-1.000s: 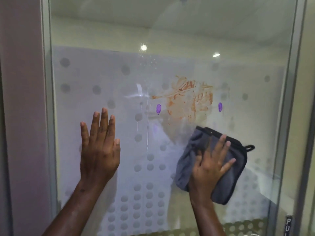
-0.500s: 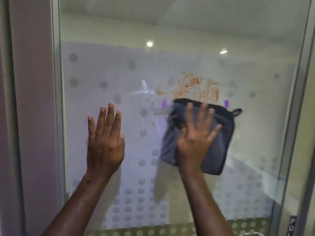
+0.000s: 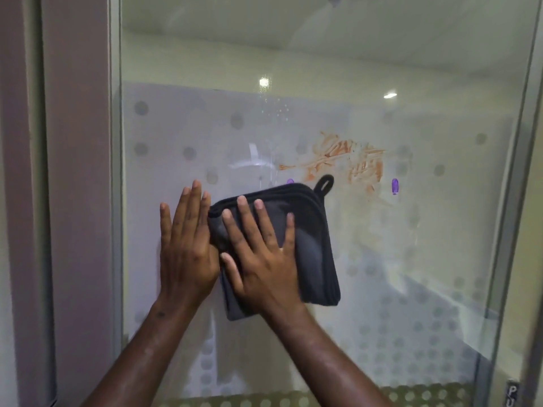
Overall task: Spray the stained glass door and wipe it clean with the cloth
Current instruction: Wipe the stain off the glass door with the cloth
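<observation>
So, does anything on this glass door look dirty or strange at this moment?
Yes. An orange-brown smeared stain sits on the glass door, above and right of the dark cloth. The right hand presses the cloth flat below it, so the stain is not wiped. Small droplets dot the glass higher up.

pinkish wall panel (image 3: 73, 171) left of frame | two purple marks (image 3: 395, 186) mid-right | ceiling-light reflections (image 3: 263, 82) upper centre | label (image 3: 512, 393) bottom right, partly cut off
</observation>
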A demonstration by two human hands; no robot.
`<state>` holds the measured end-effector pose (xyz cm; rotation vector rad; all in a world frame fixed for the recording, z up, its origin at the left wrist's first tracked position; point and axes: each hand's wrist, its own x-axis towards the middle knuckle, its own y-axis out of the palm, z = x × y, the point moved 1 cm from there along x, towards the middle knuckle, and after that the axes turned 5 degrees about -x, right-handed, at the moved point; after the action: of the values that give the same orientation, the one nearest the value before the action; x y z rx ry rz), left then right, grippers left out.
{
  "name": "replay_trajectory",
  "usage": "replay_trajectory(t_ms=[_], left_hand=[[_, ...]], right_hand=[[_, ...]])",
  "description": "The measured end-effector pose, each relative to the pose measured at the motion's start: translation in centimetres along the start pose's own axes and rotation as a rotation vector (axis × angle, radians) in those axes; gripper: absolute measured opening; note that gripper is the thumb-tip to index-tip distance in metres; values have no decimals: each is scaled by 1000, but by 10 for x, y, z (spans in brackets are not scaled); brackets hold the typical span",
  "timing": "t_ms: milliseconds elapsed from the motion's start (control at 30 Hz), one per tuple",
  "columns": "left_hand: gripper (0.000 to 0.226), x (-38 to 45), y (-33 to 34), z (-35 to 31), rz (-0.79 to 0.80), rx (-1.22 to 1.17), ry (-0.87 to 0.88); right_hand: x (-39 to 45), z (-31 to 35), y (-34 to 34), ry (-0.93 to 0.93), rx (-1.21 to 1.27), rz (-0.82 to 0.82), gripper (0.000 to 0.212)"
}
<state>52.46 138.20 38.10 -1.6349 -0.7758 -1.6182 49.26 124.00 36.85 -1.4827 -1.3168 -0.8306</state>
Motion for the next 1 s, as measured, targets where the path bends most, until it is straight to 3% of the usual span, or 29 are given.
replay_trajectory(t_ms=[133, 300, 367, 500, 600, 733, 867, 1000], left_hand=[[60, 23, -2, -11, -13, 21, 41], [64, 61, -1, -18, 28, 51, 66], [66, 69, -2, -11, 50, 62, 55], [86, 71, -1, -4, 96, 17, 43], [101, 70, -1, -5, 116, 9, 45], [105, 70, -1, -6, 124, 14, 49], [104, 70, -1, -5, 126, 27, 54], [102, 70, -2, -5, 123, 23, 54]], right_hand=[[34, -64, -9, 69, -73, -110, 58], [25, -163, -19, 621, -125, -214, 57], [21, -167, -21, 717, -87, -229, 55], [32, -144, -19, 612, -96, -212, 56], [40, -94, -14, 316, -87, -179, 61], [71, -49, -13, -34, -27, -105, 62], [117, -97, -17, 114, 238, -245, 63], [104, -187, -30, 522, -106, -229, 57]])
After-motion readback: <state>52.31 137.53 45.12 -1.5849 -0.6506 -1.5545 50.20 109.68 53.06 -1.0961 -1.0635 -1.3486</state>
